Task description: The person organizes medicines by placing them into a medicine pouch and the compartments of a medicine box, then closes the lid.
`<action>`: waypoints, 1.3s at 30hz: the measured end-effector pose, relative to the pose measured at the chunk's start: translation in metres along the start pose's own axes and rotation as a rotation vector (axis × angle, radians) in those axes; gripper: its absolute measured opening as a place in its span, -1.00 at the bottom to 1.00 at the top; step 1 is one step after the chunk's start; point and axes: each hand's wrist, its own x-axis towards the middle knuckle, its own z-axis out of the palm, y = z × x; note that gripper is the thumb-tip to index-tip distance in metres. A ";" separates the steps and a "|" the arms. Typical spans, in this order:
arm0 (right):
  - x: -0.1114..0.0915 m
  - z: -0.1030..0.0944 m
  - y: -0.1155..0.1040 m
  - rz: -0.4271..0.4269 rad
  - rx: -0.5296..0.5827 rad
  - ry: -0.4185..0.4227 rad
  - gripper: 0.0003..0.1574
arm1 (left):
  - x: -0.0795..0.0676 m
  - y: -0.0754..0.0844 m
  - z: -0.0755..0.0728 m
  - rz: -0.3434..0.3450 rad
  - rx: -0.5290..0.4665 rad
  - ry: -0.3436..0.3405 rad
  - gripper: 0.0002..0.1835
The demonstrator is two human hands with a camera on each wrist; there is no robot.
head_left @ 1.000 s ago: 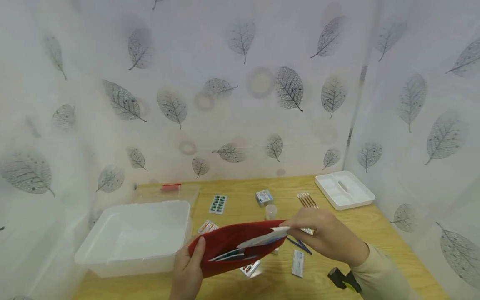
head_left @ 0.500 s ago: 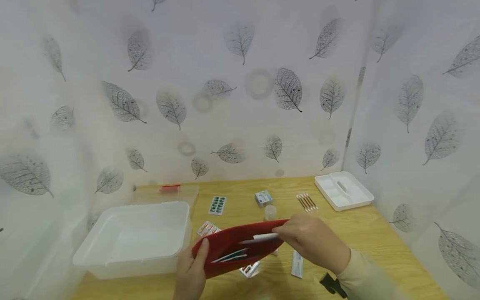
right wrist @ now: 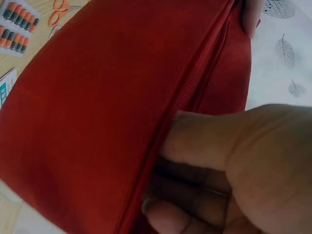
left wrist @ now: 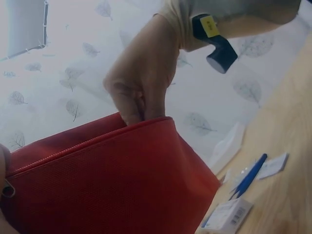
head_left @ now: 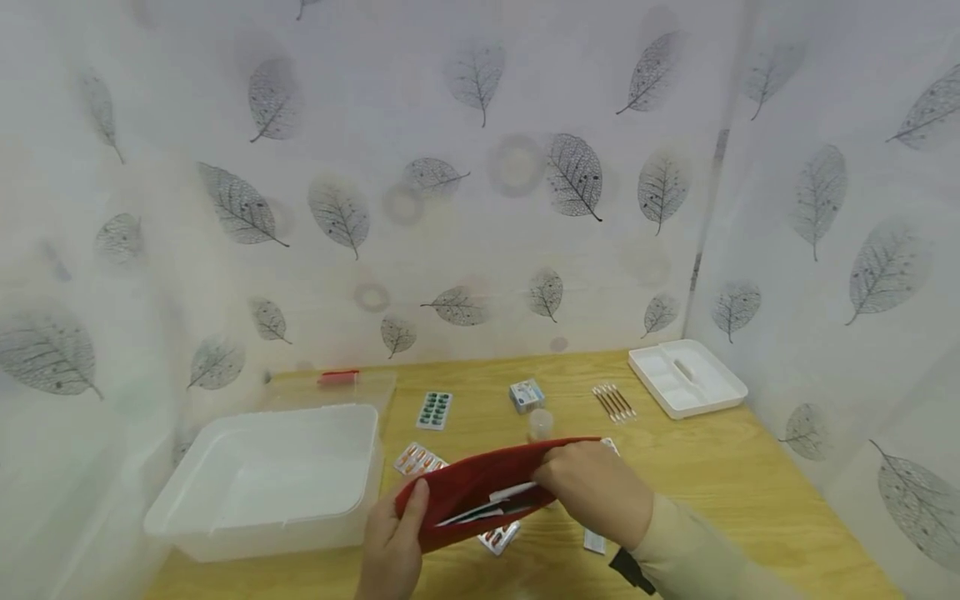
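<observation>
My left hand (head_left: pixel 393 533) grips the near left end of a red zip pouch (head_left: pixel 468 479), thumb over its rim. The pouch is unzipped, and its mouth gapes upward in the head view. White and dark flat packets (head_left: pixel 472 512) lie inside it. My right hand (head_left: pixel 600 487) reaches into the right end of the mouth, with a white packet (head_left: pixel 513 492) at its fingers; the fingertips are hidden inside. In the left wrist view the fingers of the right hand (left wrist: pixel 144 73) point down behind the zipped edge. The right wrist view shows its fingers curled inside the red fabric.
A clear plastic bin (head_left: pixel 270 475) stands left, its lid (head_left: pixel 367 387) behind. Around the pouch lie a green capsule blister (head_left: pixel 435 410), an orange capsule blister (head_left: pixel 418 458), a small box (head_left: pixel 527 396), cotton swabs (head_left: pixel 613 402), tweezers (left wrist: pixel 251 175) and orange scissors (right wrist: pixel 58 12). A white tray (head_left: pixel 693 379) sits back right.
My right hand has moved left and down into the pouch, taking the white packet deeper among the other packets. The left hand and the pouch have shifted slightly right.
</observation>
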 end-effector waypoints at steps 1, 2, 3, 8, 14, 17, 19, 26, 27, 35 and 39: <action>0.001 0.000 -0.001 0.013 -0.006 0.003 -0.75 | 0.000 0.000 0.001 0.006 -0.002 0.000 -0.70; 0.002 0.000 -0.002 0.022 -0.017 0.011 -0.73 | 0.000 0.001 0.001 0.006 -0.004 -0.001 -0.70; 0.003 0.001 -0.002 0.033 -0.032 0.019 -0.73 | 0.000 0.001 0.002 0.007 -0.004 -0.001 -0.70; 0.005 0.005 -0.003 0.070 -0.025 0.026 -0.71 | -0.001 0.001 0.003 -0.023 -0.002 0.000 -0.70; 0.004 0.010 0.000 0.031 0.168 0.211 -0.71 | 0.002 -0.001 -0.003 -0.221 -0.020 0.065 -0.60; 0.002 0.012 0.005 -0.029 0.260 0.357 -0.80 | 0.005 -0.001 -0.009 -0.303 -0.058 0.099 -0.53; 0.000 0.012 0.009 -0.067 0.285 0.446 -0.92 | 0.006 -0.001 -0.014 -0.335 -0.098 0.119 -0.49; -0.014 0.014 0.034 -0.029 0.337 0.672 -0.79 | 0.010 0.003 -0.033 -0.404 -0.188 0.222 -0.43; -0.017 0.016 0.038 0.013 0.344 0.668 -0.84 | 0.011 0.003 -0.036 -0.406 -0.201 0.241 -0.43; -0.044 0.044 0.072 0.397 0.393 0.533 -0.80 | 0.013 0.004 -0.059 -0.484 -0.319 0.329 -0.40; -0.051 0.058 0.083 0.554 0.463 0.456 -0.88 | 0.013 0.004 -0.069 -0.575 -0.283 0.321 -0.26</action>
